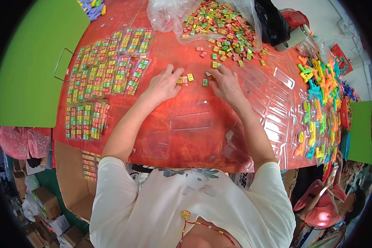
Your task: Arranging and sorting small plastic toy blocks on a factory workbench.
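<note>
On the red-covered table, my left hand [164, 84] reaches in with bent, spread fingers. Its fingertips are beside a few small wrapped blocks, among them a yellow block [190, 77] and a pink block [184, 80]. Opposite it, my right hand [228, 86] has its fingers apart, the tips at a small green block [208, 74]; whether they touch it I cannot tell. A darker green block [205, 82] lies by the right thumb. Nearer to me, between my forearms, is a clear plastic tray [190, 116] that looks unfilled.
Filled clear trays [97, 76] lie in rows at the left, beside a green board [33, 62]. A plastic bag [167, 16] spills a heap of blocks [225, 29] at the back. Clear trays [277, 120] and colourful toy guns [318, 82] cover the right. Another person [324, 204] sits lower right.
</note>
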{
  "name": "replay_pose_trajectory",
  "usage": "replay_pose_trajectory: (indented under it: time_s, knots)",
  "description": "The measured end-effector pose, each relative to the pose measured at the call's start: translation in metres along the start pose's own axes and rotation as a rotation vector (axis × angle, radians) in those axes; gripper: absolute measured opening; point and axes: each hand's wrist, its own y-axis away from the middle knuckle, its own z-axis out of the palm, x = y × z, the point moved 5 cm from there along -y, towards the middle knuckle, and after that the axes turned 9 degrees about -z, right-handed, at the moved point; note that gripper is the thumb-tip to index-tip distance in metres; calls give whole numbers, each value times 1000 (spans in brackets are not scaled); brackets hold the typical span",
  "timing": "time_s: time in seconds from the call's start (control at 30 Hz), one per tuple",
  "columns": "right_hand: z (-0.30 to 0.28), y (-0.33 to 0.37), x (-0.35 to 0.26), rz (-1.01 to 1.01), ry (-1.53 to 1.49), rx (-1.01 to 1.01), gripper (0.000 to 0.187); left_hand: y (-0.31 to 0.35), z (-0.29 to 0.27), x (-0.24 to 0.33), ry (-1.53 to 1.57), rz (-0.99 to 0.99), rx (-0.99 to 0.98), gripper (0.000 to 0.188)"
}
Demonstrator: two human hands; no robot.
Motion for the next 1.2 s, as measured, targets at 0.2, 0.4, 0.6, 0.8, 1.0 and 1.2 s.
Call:
replay_pose_trajectory:
  time_s: [0.2,0.4,0.6,0.8,1.0,1.2]
  knots:
    - [3,11,-10,1,80,-71,21,-11,7,14,-33,1,9,57]
    - [33,-7,-23,-18,148,-8,14,-17,11,18,-20,-13,12,55]
    - [33,-24,-8,22,-1,9,18,-12,14,27,-33,-54,65,47]
    - [35,-68,37,134,403,83,14,-22,25,31,-65,-22,144,37]
    - [32,-44,11,-71,211,83,16,-22,22,22,-4,-43,217,31]
    - [31,-33,3,-83,73,-15,24,-23,21,22,-22,-57,267,27]
